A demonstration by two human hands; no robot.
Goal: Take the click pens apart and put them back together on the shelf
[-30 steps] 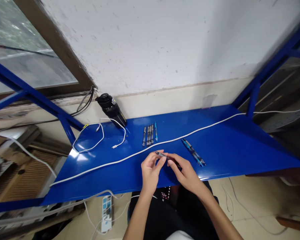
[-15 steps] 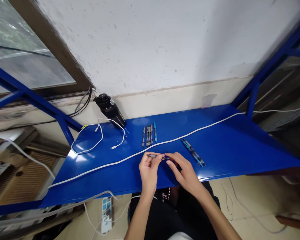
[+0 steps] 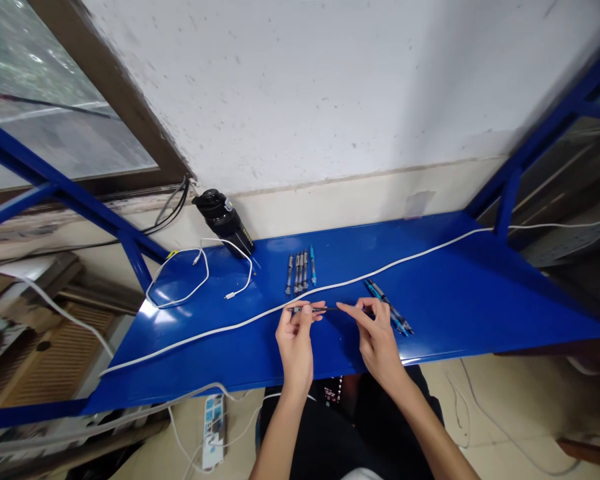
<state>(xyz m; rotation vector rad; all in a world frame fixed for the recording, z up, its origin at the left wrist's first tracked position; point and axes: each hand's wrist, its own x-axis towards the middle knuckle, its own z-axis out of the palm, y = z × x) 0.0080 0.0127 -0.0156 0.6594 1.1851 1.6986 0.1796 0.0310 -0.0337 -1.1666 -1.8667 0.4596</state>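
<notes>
My left hand [image 3: 295, 340] is closed on a pen's grey barrel [image 3: 297, 309], held level just above the front of the blue table. A thin dark rod, which looks like the refill [image 3: 331, 309], juts from that barrel toward the right. My right hand [image 3: 380, 333] pinches a dark piece [image 3: 368, 311], apparently the pen's front part; fingers cover most of it. Its index fingertip is at the rod's end. Behind the hands lies a row of several grey pens [image 3: 299, 272] with a light-blue pen [image 3: 313, 265] beside them. More blue-and-black pens [image 3: 393, 310] lie right of my right hand.
A white cable [image 3: 240, 323] crosses the blue table [image 3: 460, 293] behind my hands. At the back left stand a black bottle [image 3: 225, 223] and a looped white charging cable [image 3: 177, 303]. A power strip [image 3: 213, 430] is on the floor below.
My right hand has moved right, away from my left, carrying the dark piece. The thin rod now shows between the hands.
</notes>
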